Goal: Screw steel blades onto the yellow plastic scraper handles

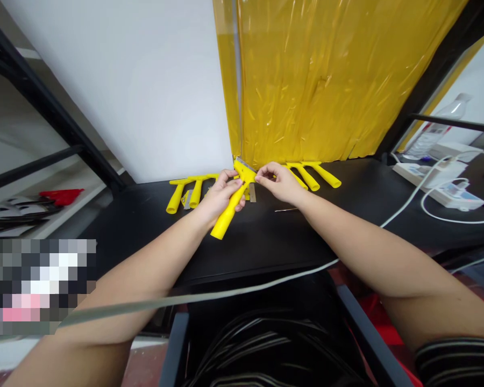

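My left hand point(222, 194) is wrapped around the neck of a yellow scraper point(227, 216), its hollow handle slanting down toward me. A grey metal strip point(246, 161) runs along the scraper's head. At the right end of that head, my right hand point(280, 181) is closed in a pinch; whatever lies between the fingertips is too small to make out. Behind and below the hands are a small metal plate point(253, 193) and a yellow piece partly hidden by the held scraper. A thin metal rod point(286, 210) lies on the black table beneath my right wrist.
More yellow scrapers lie at the table's back, some on the left point(196, 192) and several on the right point(325, 174). A power strip point(439, 185) with white cables and a plastic bottle point(435, 129) stand at right. A pale cable point(242, 290) crosses low in front.
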`<state>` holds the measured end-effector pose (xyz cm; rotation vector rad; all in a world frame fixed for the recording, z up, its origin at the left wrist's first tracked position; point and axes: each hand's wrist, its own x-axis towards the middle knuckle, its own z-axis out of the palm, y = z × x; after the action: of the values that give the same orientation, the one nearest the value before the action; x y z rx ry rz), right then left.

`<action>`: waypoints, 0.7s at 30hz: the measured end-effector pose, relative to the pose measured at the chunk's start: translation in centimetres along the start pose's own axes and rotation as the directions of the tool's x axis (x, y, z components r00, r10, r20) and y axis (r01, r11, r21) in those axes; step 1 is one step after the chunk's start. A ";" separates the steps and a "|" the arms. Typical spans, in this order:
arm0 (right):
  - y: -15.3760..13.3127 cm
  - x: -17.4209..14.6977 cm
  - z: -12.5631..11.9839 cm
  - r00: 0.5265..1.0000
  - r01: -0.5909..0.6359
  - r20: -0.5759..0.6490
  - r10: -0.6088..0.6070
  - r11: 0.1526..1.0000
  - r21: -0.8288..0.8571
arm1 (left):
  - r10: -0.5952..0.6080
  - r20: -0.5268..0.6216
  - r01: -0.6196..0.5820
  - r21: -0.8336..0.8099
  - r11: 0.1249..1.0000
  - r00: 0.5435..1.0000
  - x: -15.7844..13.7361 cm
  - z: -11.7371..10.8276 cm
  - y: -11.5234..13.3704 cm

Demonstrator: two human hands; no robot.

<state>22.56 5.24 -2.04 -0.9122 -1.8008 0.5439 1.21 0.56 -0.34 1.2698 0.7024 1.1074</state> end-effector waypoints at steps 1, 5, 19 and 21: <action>0.0 0.0 0.0 1.000 -0.030 -0.002 0.030 0.999 0.042 | 0.003 0.000 -0.003 -0.004 1.000 1.000 0.0 0.0 -0.1; -0.1 -0.1 -0.2 0.971 -0.238 0.110 0.213 0.907 0.346 | -0.001 0.016 0.001 -0.008 1.000 1.000 0.1 0.0 -0.4; -0.2 -0.3 -1.5 0.880 -0.464 0.378 0.288 0.697 0.547 | -0.169 -0.008 0.167 -0.134 0.977 0.986 0.4 0.0 0.0; -0.1 -0.2 -1.5 0.900 -0.414 0.350 0.260 0.763 0.497 | -0.192 -0.017 0.188 -0.138 0.972 0.981 0.5 0.0 0.1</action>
<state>23.96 4.95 -1.55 -0.7696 -1.5512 1.4120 1.40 0.99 -0.18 1.0493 0.7423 1.0016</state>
